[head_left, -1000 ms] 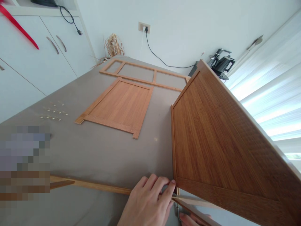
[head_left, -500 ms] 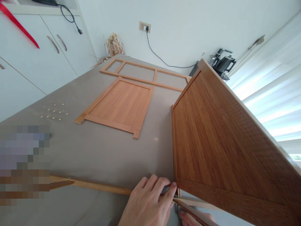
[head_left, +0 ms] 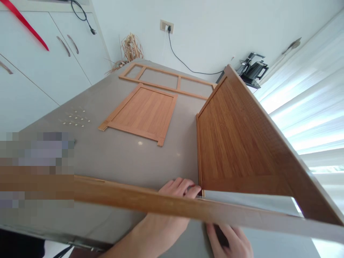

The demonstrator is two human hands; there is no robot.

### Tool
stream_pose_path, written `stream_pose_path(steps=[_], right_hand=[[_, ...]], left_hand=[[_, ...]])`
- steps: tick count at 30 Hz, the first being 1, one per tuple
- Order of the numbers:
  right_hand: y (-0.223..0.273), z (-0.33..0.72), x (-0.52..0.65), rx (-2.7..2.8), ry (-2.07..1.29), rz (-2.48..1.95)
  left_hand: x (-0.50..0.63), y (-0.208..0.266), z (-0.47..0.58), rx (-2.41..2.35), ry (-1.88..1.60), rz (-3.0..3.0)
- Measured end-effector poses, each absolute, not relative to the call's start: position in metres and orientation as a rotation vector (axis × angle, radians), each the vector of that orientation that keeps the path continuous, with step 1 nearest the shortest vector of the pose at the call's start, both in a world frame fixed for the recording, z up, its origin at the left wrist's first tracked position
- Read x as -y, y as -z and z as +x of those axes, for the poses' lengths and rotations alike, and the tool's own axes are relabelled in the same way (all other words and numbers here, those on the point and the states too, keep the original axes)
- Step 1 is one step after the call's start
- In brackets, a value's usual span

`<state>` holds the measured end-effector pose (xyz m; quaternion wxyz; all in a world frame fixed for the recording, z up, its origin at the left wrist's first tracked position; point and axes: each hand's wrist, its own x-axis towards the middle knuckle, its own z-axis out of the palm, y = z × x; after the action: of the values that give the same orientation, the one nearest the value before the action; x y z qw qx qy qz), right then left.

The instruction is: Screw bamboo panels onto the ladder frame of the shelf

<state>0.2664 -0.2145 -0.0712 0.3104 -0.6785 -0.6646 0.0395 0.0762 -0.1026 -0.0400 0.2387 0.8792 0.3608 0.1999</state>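
Note:
A large brown wooden panel [head_left: 233,143] stands upright on its edge at the right. In front, a long wooden rail [head_left: 129,197] crosses the view, close to the camera. My left hand [head_left: 178,188] reaches beneath this rail, its curled fingers at the panel's lower near corner; the thumb is hidden. Below the rail, my right hand [head_left: 231,240] is bent with its fingers drawn in, close under the same corner. Its fingertips are partly covered, and what they hold cannot be made out. A smaller framed panel [head_left: 143,111] lies flat on the grey table [head_left: 120,157].
An open wooden frame [head_left: 161,87] lies farther back. Several small light pegs [head_left: 76,120] are scattered at the left, near a pixelated patch. White cabinets [head_left: 34,61] stand at the back left, with a black kettle [head_left: 255,71] behind the upright panel.
The front rail has come up toward the camera and now passes over my left hand and wrist. More of my right hand shows. A thin metal piece at its fingers is out of sight.

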Motion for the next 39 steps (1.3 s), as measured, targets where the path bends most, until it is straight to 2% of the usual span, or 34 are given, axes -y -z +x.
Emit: stream_pose_path(steps=[6, 16, 39], right_hand=[[0.059, 0.252, 0.213, 1.7, -0.209, -1.834], [0.057, 0.247, 0.216, 1.676, -0.229, -1.795], [0.056, 0.248, 0.219, 1.68, -0.22, -1.781]], left_hand=[[0.09, 0.02, 0.073, -0.925, -0.423, 2.265], [0.072, 0.018, 0.08, -0.746, -0.38, 2.205], [0.061, 0.021, 0.092, -0.843, -0.207, 2.227]])
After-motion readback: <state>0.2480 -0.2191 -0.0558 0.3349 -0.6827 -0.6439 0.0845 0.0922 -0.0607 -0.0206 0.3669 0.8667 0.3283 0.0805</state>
